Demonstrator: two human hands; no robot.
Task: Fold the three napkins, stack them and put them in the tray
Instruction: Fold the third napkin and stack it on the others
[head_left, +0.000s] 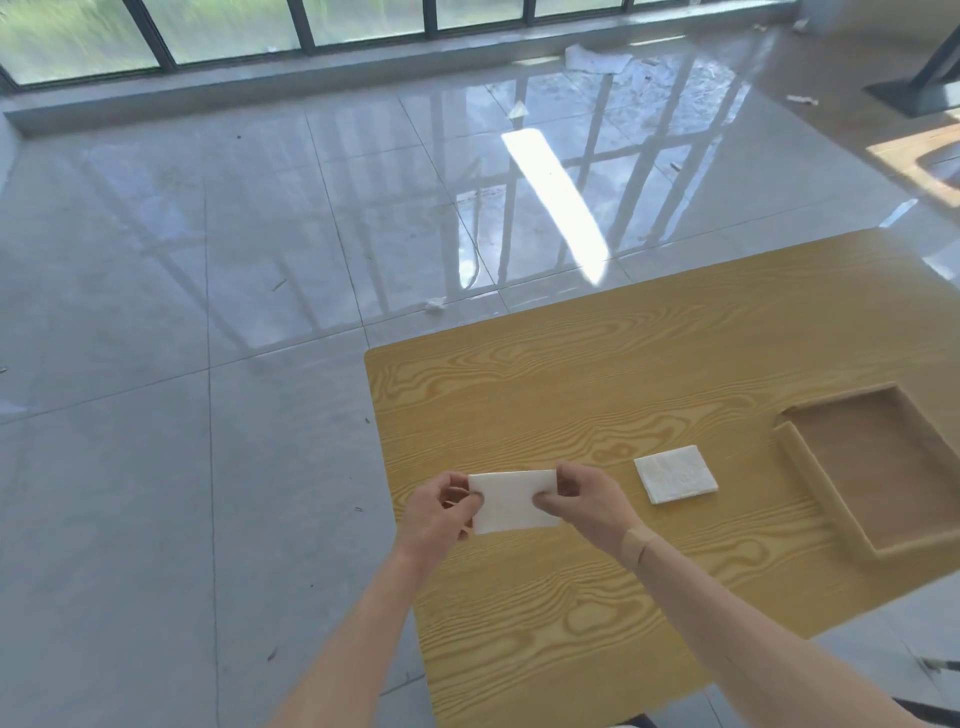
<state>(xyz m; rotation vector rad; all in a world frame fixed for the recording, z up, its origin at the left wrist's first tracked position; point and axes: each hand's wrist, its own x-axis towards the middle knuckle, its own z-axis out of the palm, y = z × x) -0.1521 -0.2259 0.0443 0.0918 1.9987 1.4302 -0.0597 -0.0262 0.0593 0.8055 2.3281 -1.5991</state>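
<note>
Left hand (441, 512) and right hand (576, 496) each pinch one end of a white, half-folded paper napkin (511, 501) above the wood-grain table (571, 374), apparently for its next fold; a folded white square napkin (675, 474) lies beside the empty brown tray (821, 483).

Glossy grey tiled floor (208, 260) under dark-framed windows (311, 26), wood-grain table (571, 364).

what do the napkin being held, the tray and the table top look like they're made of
Held napkin: thin white paper tissue by the look, matte and soft, bending slightly between the two hands.
Tray: likely wood or fibreboard, matte brown, with plain raised walls and no visible grain.
Table top: probably a wood-grain laminate, since the bold yellow grain looks printed and the surface is smooth with a slight sheen.
</note>
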